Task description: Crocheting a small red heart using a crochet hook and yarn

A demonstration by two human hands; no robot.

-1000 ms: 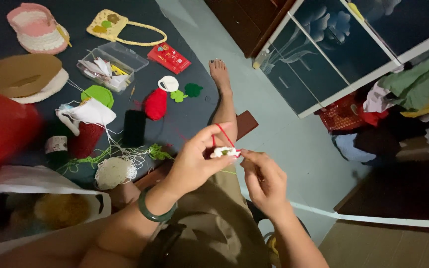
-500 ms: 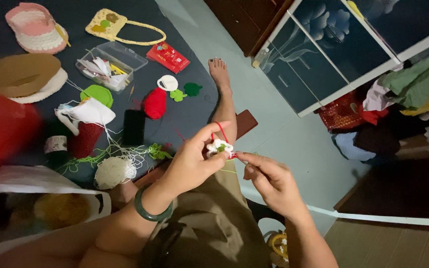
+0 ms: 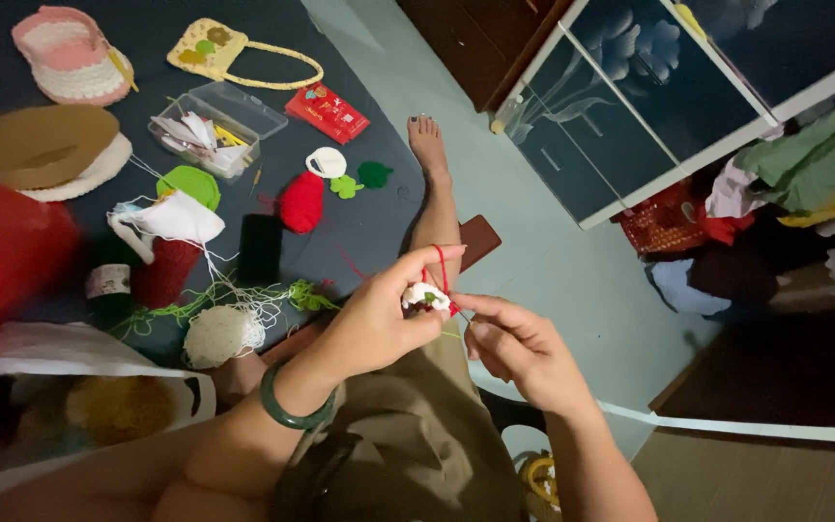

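The left hand [image 3: 374, 324] was raised above the lap, forearm reaching in from seven o'clock, a dark green bangle [image 3: 289, 411] worn at the wrist. Its thumb and fingers were pinched shut on a small white crocheted piece with red and green stitches [image 3: 425, 296], held at the centre of the view, and a strand of red yarn [image 3: 443, 266] was looped over the raised forefinger. The right hand [image 3: 519, 348] was brought in from five o'clock, just beside the piece at its four o'clock; its thumb and forefinger were drawn together at the piece's edge, though what was pinched between them could not be told.

On the dark blue mat [image 3: 244, 116] at ten o'clock, crocheted items were laid out. One red crocheted strawberry shape [image 3: 302, 201] was seen, with one white crocheted ring [image 3: 327, 161] at its one o'clock and two small green crocheted leaves [image 3: 361, 180] just beside it. One clear plastic box of scraps [image 3: 216, 128] was placed at eleven o'clock, one flat red packet [image 3: 327, 112] near it. Two crocheted bags were counted: one pink-and-white basket [image 3: 68, 56] and one yellow handbag with a long handle [image 3: 216, 48]. One cream ball of yarn [image 3: 216, 335] lay among tangled green thread [image 3: 244, 295]. One bare foot [image 3: 429, 145] was stretched out at twelve o'clock.
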